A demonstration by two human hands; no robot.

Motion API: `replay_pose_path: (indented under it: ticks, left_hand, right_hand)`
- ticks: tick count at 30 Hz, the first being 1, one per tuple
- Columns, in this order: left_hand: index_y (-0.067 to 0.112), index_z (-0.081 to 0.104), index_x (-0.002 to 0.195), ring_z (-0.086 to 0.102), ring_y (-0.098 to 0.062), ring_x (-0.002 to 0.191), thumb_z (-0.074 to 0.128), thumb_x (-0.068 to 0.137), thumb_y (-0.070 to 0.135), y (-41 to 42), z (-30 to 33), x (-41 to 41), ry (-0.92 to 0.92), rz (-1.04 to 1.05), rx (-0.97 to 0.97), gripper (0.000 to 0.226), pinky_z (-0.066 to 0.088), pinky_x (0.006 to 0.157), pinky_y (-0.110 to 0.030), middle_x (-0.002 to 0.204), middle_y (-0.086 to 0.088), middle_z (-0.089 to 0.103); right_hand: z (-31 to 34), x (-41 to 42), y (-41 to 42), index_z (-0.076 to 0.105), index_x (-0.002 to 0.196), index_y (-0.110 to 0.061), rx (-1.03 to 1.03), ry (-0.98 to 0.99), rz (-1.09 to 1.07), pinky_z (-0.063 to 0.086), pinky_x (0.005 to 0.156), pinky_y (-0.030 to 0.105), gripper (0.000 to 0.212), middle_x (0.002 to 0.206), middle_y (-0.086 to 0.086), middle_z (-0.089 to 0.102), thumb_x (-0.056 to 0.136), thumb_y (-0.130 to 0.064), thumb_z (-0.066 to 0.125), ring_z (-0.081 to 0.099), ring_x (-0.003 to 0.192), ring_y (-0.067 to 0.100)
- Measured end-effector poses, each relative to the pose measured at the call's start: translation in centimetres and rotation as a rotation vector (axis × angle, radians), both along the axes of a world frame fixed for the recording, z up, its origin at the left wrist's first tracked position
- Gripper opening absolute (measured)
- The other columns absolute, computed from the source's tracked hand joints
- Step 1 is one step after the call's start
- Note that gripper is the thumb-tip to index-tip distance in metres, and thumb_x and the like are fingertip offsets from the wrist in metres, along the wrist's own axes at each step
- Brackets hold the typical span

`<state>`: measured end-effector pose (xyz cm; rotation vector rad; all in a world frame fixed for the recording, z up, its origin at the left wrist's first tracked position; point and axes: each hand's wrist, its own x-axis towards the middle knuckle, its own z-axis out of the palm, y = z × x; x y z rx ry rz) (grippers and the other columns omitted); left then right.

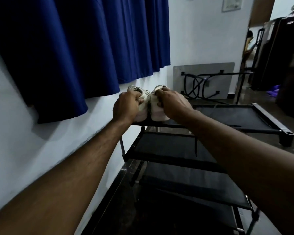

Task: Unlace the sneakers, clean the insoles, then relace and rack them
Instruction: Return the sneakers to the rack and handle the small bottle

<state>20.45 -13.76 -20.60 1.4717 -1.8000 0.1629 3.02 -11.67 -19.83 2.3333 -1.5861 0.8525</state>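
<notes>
Both forearms reach ahead, my left hand (126, 106) and right hand (172, 103) each clamped on a sneaker (154, 106), heels toward me, atop the rack (244, 116).

No legible text, brand, number or sign anywhere. Upper right of the frame: a pale wall plate (232, 3) with faint dark marks, too blurred to read. Far right, upper part: a small red tag (290, 22) on the dark cabinet, lettering not resolvable. Centre of the frame: the white sneakers (157, 106), no logo or print made out.
</notes>
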Motion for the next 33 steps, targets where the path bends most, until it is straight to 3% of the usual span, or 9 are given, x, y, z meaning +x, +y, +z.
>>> replay_pose_path:
  ticks: [2,8,15,20,24,27,30,33]
  left_hand:
    - [0.017,0.068,0.096,0.063,-0.032,0.084,0.060,0.089,0.027,-1.5,-1.1,-0.1,-0.021,0.009,0.028,0.014,0.055,0.072,-0.044,0.091,-0.009,0.068]
    - [0.013,0.068,0.099,0.061,-0.028,0.093,0.053,0.088,0.013,-4.4,-2.8,-1.3,-0.041,-0.119,0.059,0.019,0.052,0.083,-0.044,0.105,-0.009,0.068]
    - [0.006,0.070,0.092,0.063,-0.031,0.086,0.055,0.089,0.008,-5.3,-3.0,-2.7,0.046,-0.102,-0.032,0.015,0.051,0.077,-0.044,0.092,-0.015,0.070]
    - [0.007,0.074,0.109,0.063,-0.028,0.095,0.059,0.090,0.002,-6.1,-3.1,-1.9,0.041,-0.132,-0.169,0.025,0.042,0.083,-0.027,0.103,-0.012,0.074]
    - [0.009,0.075,0.097,0.063,-0.031,0.086,0.061,0.086,0.006,-6.7,-3.8,-2.5,0.030,-0.139,-0.157,0.018,0.047,0.075,-0.037,0.091,-0.014,0.073]
    - [0.008,0.075,0.094,0.066,-0.033,0.088,0.063,0.085,0.008,-7.7,-3.7,-2.6,0.068,-0.131,-0.077,0.015,0.053,0.078,-0.041,0.091,-0.017,0.073]
    - [0.006,0.074,0.090,0.065,-0.036,0.089,0.065,0.088,0.009,-8.7,-3.1,-2.0,-0.002,-0.123,0.028,0.010,0.049,0.077,-0.039,0.091,-0.020,0.072]
    - [0.006,0.073,0.098,0.061,-0.037,0.097,0.061,0.089,0.008,-8.4,-3.0,-2.2,-0.034,-0.088,0.023,0.015,0.047,0.085,-0.040,0.100,-0.019,0.070]
  right_hand:
    - [-1.4,-0.2,-1.2,0.055,0.126,-0.022,-0.012,0.055,-0.003,0.050,0.067,0.035,0.037,0.118,0.000,0.056,0.091,-0.009,0.051,0.061,0.098,0.024]
    - [-2.8,0.2,-3.3,0.055,0.125,-0.021,-0.044,0.022,-0.029,0.038,0.065,0.031,0.041,0.114,0.003,0.056,0.087,-0.007,0.056,0.057,0.108,0.026]
    - [-2.4,0.2,-3.5,0.061,0.121,-0.013,-0.117,-0.004,-0.044,0.043,0.063,0.031,0.030,0.111,0.008,0.061,0.092,-0.006,0.055,0.063,0.099,0.027]
    - [-2.4,0.1,-4.4,0.060,0.118,-0.011,-0.142,0.041,-0.050,0.038,0.064,0.029,0.026,0.110,0.008,0.060,0.092,-0.009,0.058,0.062,0.101,0.026]
    - [-3.1,-0.4,-5.2,0.058,0.115,-0.009,-0.094,0.083,-0.045,0.036,0.062,0.029,0.027,0.113,0.010,0.058,0.088,-0.008,0.059,0.061,0.104,0.028]
    - [-3.5,-0.5,-5.6,0.059,0.113,-0.004,-0.064,0.080,-0.008,0.043,0.076,0.035,0.029,0.114,0.015,0.058,0.084,-0.005,0.054,0.056,0.108,0.033]
    - [-3.7,-0.3,-6.4,0.056,0.126,-0.002,-0.034,0.109,0.027,0.043,0.094,0.040,0.043,0.119,0.016,0.056,0.084,-0.002,0.048,0.050,0.115,0.034]
    - [-3.8,-0.2,-6.4,0.055,0.126,-0.008,-0.003,0.041,-0.032,0.048,0.080,0.039,0.042,0.122,0.013,0.054,0.090,-0.020,0.037,0.052,0.115,0.031]
